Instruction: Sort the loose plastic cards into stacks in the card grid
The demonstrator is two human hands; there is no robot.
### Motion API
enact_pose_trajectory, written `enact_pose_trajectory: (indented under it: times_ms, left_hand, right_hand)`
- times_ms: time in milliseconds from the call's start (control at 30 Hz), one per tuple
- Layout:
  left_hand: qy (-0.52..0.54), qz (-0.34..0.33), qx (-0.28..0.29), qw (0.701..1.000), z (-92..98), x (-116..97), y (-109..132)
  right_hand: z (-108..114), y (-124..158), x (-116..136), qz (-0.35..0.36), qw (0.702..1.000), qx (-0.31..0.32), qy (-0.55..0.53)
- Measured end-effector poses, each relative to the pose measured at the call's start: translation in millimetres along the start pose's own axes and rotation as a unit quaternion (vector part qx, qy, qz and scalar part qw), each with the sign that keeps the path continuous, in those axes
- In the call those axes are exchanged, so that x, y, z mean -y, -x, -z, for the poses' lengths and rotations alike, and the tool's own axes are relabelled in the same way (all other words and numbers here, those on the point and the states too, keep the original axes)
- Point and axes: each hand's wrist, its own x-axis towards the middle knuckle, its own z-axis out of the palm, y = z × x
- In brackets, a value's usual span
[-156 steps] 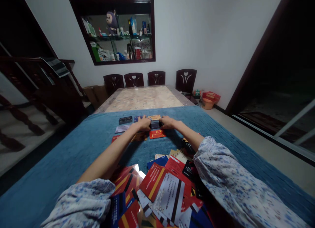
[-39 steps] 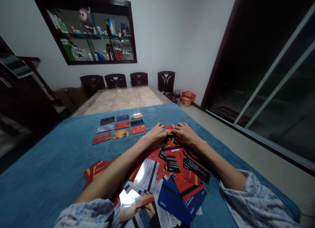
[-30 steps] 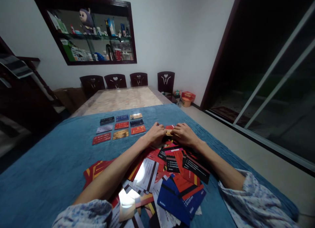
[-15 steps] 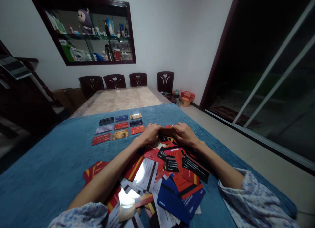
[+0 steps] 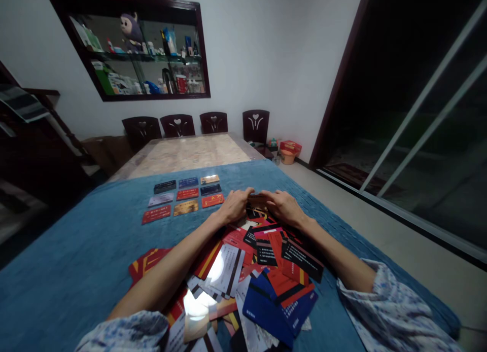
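Note:
Both hands meet at the far end of a loose heap of cards (image 5: 228,268). Between my left hand (image 5: 236,206) and my right hand (image 5: 282,206) is a brownish stack of cards (image 5: 258,200), held from its two sides with curled fingers. Red, black, white and blue cards overlap in the heap below my hands and forearms. To the left of my left hand, several cards lie in rows, among them a gold card (image 5: 186,207), a red card (image 5: 156,214) and an orange-red card (image 5: 212,200).
A blue cloth (image 5: 95,230) covers the near part of the table, and its patterned top (image 5: 190,151) shows beyond. Dark chairs (image 5: 255,126) stand along the far side. Under my left forearm, more red cards (image 5: 146,263) stick out.
The stack between my hands has tilted, and my fingers have shifted slightly closer together over it. The heap and the rows of cards look the same.

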Motion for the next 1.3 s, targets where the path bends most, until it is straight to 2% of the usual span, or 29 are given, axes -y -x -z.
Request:
enact_pose_trajectory:
  times_ms: [167,400,600,833,1300]
  left_hand:
    - [0.007,0.032,-0.015,0.999,-2.8,3,1]
    - [0.003,0.051,-0.02,0.999,-5.0,2,2]
    - [-0.006,0.047,-0.016,0.999,-7.2,-1,4]
    - [0.01,0.049,0.011,0.999,0.6,-5,9]
    - [0.008,0.008,0.026,1.0,8.1,4,19]
  right_hand:
    - [-4,-2,-1,0.031,0.999,0.006,0.011]
    - [-13,-3,-4,0.028,0.999,0.015,0.038]
    - [-14,-3,-5,0.04,0.998,0.01,0.041]
    - [-8,-2,-1,0.05,0.998,0.011,0.02]
    - [-3,-6,1,0.082,0.996,0.018,0.024]
